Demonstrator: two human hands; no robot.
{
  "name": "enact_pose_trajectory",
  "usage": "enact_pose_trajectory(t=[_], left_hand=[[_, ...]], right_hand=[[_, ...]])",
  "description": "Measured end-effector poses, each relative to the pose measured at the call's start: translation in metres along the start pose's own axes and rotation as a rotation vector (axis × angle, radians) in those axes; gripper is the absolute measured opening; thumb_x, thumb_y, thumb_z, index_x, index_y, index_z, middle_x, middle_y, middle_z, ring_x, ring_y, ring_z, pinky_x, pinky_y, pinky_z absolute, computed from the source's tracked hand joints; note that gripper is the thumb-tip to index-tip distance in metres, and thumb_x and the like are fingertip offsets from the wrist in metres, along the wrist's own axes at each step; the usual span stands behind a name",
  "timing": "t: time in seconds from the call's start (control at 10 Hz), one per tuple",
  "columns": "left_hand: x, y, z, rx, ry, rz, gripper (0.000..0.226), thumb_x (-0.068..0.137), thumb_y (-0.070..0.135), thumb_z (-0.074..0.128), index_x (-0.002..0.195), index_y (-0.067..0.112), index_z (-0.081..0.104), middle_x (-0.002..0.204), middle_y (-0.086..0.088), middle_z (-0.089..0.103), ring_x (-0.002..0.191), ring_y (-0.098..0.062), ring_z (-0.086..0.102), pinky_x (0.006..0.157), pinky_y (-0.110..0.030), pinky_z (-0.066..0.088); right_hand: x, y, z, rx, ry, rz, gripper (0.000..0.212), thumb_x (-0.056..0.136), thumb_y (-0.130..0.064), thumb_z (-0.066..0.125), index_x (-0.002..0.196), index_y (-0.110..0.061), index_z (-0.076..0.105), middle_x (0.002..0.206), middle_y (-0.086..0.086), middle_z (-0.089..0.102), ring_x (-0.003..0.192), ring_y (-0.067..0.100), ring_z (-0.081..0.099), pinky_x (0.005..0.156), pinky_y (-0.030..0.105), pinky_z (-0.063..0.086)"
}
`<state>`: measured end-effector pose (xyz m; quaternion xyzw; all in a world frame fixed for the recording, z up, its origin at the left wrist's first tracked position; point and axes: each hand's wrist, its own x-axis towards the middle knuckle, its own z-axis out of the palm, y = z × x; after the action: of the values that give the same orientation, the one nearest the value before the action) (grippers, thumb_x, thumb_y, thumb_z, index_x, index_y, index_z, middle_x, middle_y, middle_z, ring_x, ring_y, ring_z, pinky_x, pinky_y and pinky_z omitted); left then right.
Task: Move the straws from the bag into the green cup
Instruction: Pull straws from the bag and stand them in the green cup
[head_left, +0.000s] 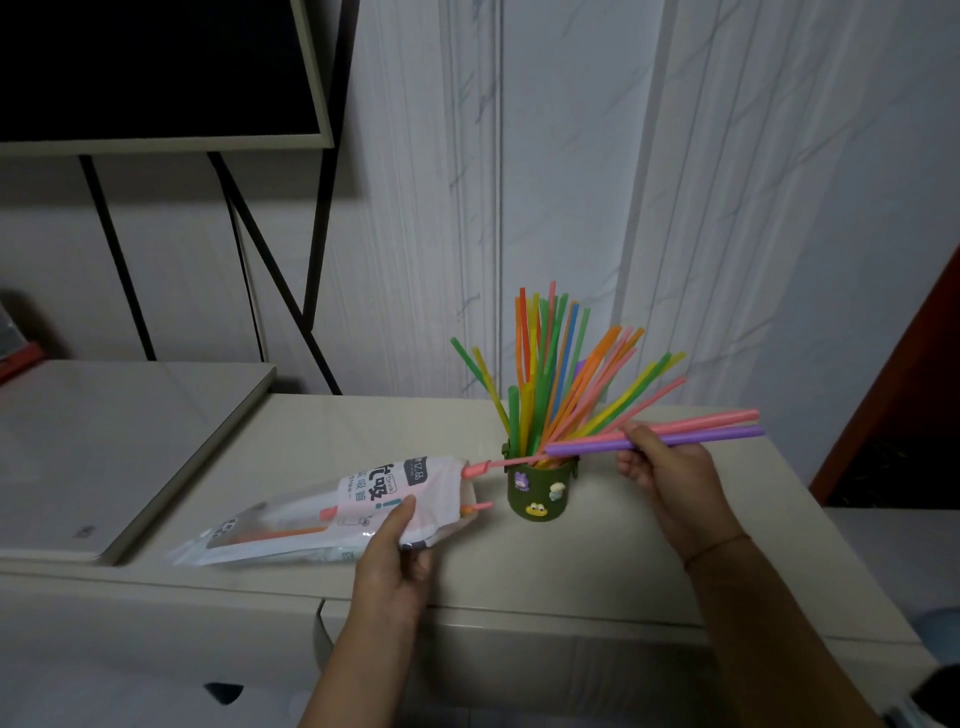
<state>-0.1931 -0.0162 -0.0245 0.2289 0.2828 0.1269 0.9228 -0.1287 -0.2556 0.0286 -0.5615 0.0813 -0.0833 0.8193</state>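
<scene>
Bag (291, 525) of straws is lying flat on the cream counter (571, 571), with its mouth facing right toward the cup. We are pinning it with our left hand (395, 566): the thumb is pressing on the printed face and the fingers are curling under the near edge. A few straws are lying inside. A pink tip (475, 469) and a shorter orange-pink tip (480, 505) are poking out of the mouth.

Just right of the mouth, the green cup (543, 491) is standing upright. It is carrying a dense fan of coloured straws (561, 374), most of them leaning right.

Our right hand (670, 478) is pinching a pink straw (727, 420) and a purple straw (727, 435) between thumb and curled fingers. Both are lying nearly level, with their left ends at the cup rim. We cannot tell whether the pink one is reaching back to the bag.

For this step, we are advising the following:
- Raise the free ends so that the left ends slide down inside the rim.
- Release only once both straws bottom out.
- Avoid nudging the loaded, right-leaning fan, since the cup could tip.
- Keep the bag pinned.
</scene>
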Motion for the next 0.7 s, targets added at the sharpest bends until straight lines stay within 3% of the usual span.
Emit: enact_pose_trajectory(t=[0.2,0.4,0.5,0.6,0.7], left_hand=[[-0.002,-0.003,0.002,0.027,0.013,-0.012,0.046,0.085,-0.003,0.063,0.130,0.007,0.056,0.106,-0.009,0.069,0.069,-0.013,0.071,0.047,-0.023,0.057],[0.000,0.001,0.000,0.031,0.004,0.003,0.039,0.086,-0.004,0.061,0.123,0.010,0.058,0.084,-0.003,0.074,0.060,-0.011,0.072,0.046,-0.023,0.056],[0.000,0.001,0.000,0.024,-0.002,0.000,0.041,0.085,-0.005,0.062,0.123,0.010,0.057,0.090,-0.005,0.073,0.066,-0.013,0.073,0.047,-0.024,0.057],[-0.001,0.000,0.003,0.019,-0.012,-0.003,0.046,0.086,-0.005,0.061,0.129,0.008,0.055,0.099,-0.007,0.070,0.085,-0.018,0.068,0.048,-0.025,0.058],[0.000,0.000,0.005,0.013,-0.012,-0.005,0.048,0.087,-0.004,0.060,0.133,0.006,0.053,0.102,-0.007,0.068,0.083,-0.017,0.068,0.049,-0.025,0.058]], right_hand=[[0.009,-0.012,0.000,-0.067,0.008,-0.094,0.007,0.086,-0.007,0.063,0.081,-0.004,0.065,0.047,-0.002,0.064,0.043,0.005,0.058,0.048,0.016,0.052],[0.015,-0.022,-0.009,-0.053,0.053,-0.120,0.009,0.086,-0.006,0.063,0.089,0.002,0.063,0.044,-0.002,0.062,0.041,0.005,0.057,0.047,0.015,0.051],[0.016,-0.026,-0.010,-0.055,0.060,-0.130,0.011,0.086,-0.006,0.062,0.091,0.004,0.062,0.043,-0.002,0.061,0.040,0.004,0.056,0.047,0.014,0.051],[0.016,-0.029,-0.010,-0.056,0.056,-0.132,0.012,0.086,-0.006,0.062,0.092,0.005,0.061,0.043,-0.002,0.060,0.040,0.004,0.056,0.046,0.014,0.050],[0.016,-0.031,-0.009,-0.065,0.054,-0.132,0.012,0.086,-0.006,0.062,0.091,0.004,0.062,0.043,-0.002,0.061,0.040,0.004,0.056,0.046,0.013,0.051]])
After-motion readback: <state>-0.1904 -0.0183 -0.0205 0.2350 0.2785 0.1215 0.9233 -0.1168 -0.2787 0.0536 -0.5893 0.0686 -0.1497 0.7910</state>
